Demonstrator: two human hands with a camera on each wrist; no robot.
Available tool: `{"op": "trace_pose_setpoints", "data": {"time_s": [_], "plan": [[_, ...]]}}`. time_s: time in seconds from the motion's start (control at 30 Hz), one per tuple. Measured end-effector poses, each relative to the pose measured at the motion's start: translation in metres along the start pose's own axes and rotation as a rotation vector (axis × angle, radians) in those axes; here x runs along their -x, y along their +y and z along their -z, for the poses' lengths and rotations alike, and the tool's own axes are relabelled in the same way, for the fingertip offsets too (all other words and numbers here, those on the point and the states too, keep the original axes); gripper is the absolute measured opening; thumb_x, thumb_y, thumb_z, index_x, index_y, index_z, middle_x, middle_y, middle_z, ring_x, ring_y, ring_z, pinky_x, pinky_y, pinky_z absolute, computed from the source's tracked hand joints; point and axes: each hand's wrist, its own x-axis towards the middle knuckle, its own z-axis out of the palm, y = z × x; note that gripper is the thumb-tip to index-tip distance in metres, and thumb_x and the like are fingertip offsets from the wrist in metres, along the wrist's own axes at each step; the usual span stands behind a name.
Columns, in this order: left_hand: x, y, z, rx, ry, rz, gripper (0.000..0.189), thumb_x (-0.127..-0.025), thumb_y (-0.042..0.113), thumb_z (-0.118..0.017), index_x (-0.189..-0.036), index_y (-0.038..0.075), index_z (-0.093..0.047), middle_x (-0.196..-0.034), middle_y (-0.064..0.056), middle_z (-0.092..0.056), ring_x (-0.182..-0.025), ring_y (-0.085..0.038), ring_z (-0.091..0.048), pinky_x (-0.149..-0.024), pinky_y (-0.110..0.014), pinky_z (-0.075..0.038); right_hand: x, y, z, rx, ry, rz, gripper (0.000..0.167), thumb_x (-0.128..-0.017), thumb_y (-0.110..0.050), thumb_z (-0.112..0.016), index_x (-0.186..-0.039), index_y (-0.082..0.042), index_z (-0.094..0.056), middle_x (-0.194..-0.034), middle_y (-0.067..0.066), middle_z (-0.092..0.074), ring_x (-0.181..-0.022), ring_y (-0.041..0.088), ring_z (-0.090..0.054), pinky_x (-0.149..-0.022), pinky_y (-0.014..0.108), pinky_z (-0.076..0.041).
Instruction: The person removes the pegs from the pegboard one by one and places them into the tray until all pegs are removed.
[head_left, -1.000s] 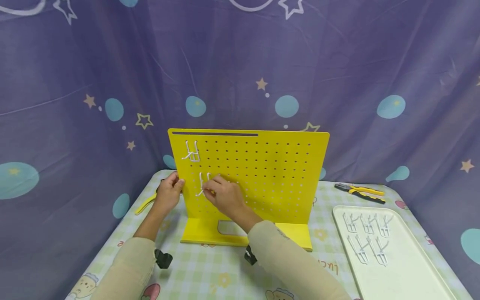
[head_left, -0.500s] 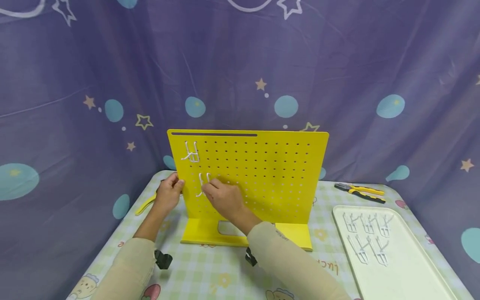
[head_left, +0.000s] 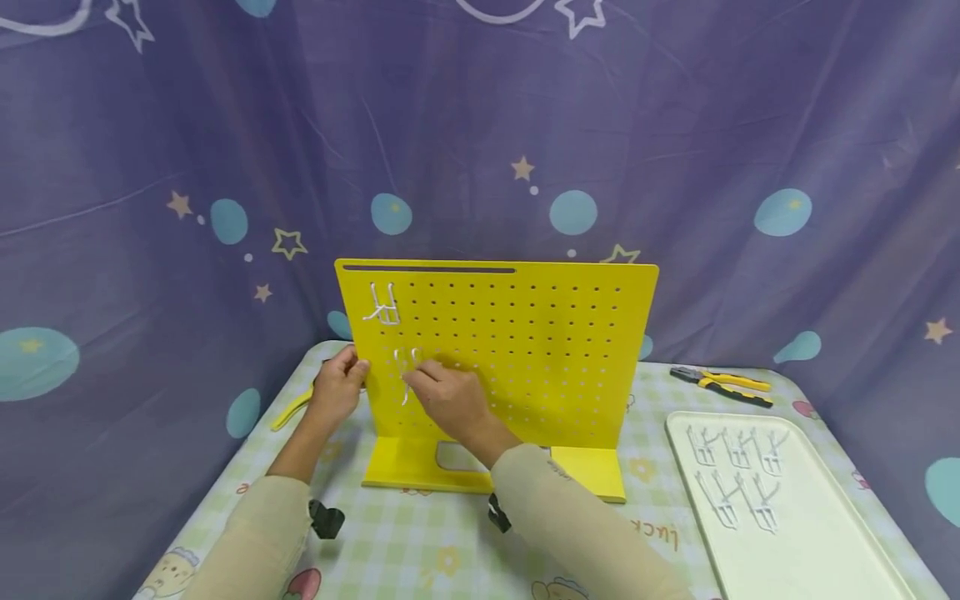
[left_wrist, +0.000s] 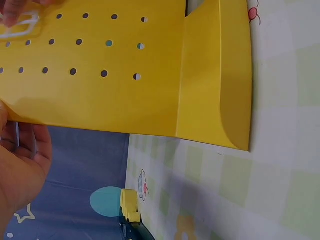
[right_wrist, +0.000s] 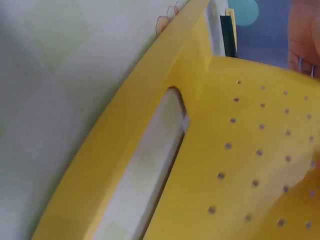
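A yellow pegboard stands upright on its own base. My left hand grips its left edge, thumb on the front and fingers behind. With curled fingers my right hand pinches a white wire hook against the board's lower left holes. The hook's two curved upper ends lie at the board face, and whether they sit in holes is hard to tell. Part of it is hidden behind my fingers. Above, a second white hook hangs near the upper left corner.
To the right, a cream tray bears several white hooks. Pliers with yellow-black handles lie behind the tray. Another tool with a yellow handle lies left of the board, partly hidden. A checked cloth covers the table.
The pinched hook has shifted slightly down, and its lower tip now points more downward. My right fingers have turned with it. The left hand stays on the board's edge.
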Motion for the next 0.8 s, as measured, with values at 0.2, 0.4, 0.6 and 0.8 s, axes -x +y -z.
{"op": "trace_pose_setpoints", "data": {"time_s": [0.2, 0.4, 0.6, 0.8], "plan": [[0.0, 0.003, 0.0, 0.031, 0.004, -0.018, 0.025, -0.109, 0.015, -0.048, -0.121, -0.002, -0.061, -0.101, -0.021, -0.065, -0.08, -0.004, -0.06, -0.075, -0.022, -0.056, -0.014, -0.014, 0.006, -0.127, 0.03, -0.051, 0.002, -0.093, -0.02, -0.075, -0.091, -0.021, -0.075, -0.087, -0.007, -0.07, -0.056, 0.001, -0.06, -0.05, 0.009, -0.042], [0.0, 0.004, -0.002, 0.014, 0.008, -0.002, 0.026, -0.109, 0.017, -0.048, -0.122, 0.0, -0.062, -0.101, -0.019, -0.066, -0.08, -0.006, -0.06, -0.073, -0.018, -0.053, -0.019, -0.015, 0.02, -0.26, -0.033, -0.166, 0.006, -0.088, -0.018, -0.081, -0.088, -0.02, -0.075, -0.088, -0.006, -0.069, -0.068, 0.002, -0.066, -0.061, 0.007, -0.048], [0.002, 0.005, -0.002, -0.024, 0.011, -0.016, 0.021, -0.109, 0.015, -0.048, -0.114, 0.0, -0.062, -0.093, -0.017, -0.063, -0.077, -0.014, -0.058, -0.07, -0.021, -0.051, -0.016, -0.003, 0.045, -0.394, -0.108, -0.231, 0.003, -0.09, -0.015, -0.078, -0.09, -0.016, -0.076, -0.088, -0.003, -0.066, -0.068, 0.003, -0.064, -0.065, 0.005, -0.048], [0.004, 0.005, 0.0, -0.063, 0.007, -0.007, 0.021, -0.109, 0.016, -0.047, -0.114, 0.002, -0.061, -0.093, -0.016, -0.062, -0.079, -0.018, -0.057, -0.071, -0.024, -0.051, -0.008, 0.016, 0.074, -0.473, -0.178, -0.276, 0.005, -0.089, -0.011, -0.078, -0.093, -0.014, -0.075, -0.09, 0.0, -0.065, -0.07, 0.007, -0.066, -0.064, 0.015, -0.055]]}}
